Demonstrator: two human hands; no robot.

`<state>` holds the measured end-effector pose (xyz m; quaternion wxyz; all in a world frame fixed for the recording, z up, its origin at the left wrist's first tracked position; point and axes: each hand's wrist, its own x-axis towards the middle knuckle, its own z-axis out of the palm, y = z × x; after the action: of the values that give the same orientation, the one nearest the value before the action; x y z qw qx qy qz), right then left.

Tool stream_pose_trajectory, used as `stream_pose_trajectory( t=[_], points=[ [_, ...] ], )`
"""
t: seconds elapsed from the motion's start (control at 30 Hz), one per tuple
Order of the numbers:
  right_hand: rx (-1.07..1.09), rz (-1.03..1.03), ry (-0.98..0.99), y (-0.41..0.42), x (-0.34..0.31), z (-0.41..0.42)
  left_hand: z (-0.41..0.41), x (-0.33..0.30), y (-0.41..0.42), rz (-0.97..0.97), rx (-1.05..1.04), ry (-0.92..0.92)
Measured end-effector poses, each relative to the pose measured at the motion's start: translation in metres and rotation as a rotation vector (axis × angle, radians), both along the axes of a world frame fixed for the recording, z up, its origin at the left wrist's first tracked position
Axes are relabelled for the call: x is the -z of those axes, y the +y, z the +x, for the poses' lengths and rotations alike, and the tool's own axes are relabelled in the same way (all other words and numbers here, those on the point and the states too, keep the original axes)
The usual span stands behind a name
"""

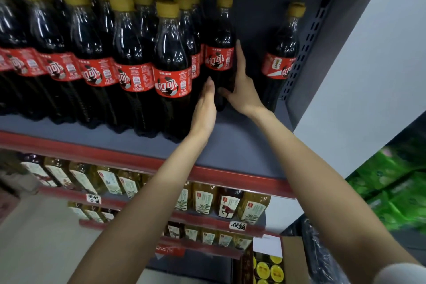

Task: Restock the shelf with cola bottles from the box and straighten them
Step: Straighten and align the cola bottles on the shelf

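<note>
Hands: left [204,108], right [239,90] | flat-fingered (ungripping) | flanking cola bottle [219,53], touching

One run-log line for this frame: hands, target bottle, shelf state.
phase=straighten | left hand=flat against cola bottle | right hand=flat on its right side, thumb in front | lone bottle=apart, far right | box=below, caps visible

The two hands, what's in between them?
A cola bottle stands between them in the head view. The left hand is at its left side, and the right hand presses straight fingers along its right side.
</note>
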<state>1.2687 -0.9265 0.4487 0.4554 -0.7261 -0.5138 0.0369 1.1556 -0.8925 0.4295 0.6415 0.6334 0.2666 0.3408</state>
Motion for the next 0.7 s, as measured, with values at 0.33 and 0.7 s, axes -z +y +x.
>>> stream_pose_trajectory(
  t=[0.33,0.7],
  points=[
    [0.147,0.143,-0.118,-0.049,-0.002,-0.002,0.002,0.003,-0.007,0.29,-0.125,0.077],
    [0.165,0.168,0.226,-0.092,-0.004,0.047,0.077,-0.018,-0.022,0.392,0.132,0.143]
  ],
)
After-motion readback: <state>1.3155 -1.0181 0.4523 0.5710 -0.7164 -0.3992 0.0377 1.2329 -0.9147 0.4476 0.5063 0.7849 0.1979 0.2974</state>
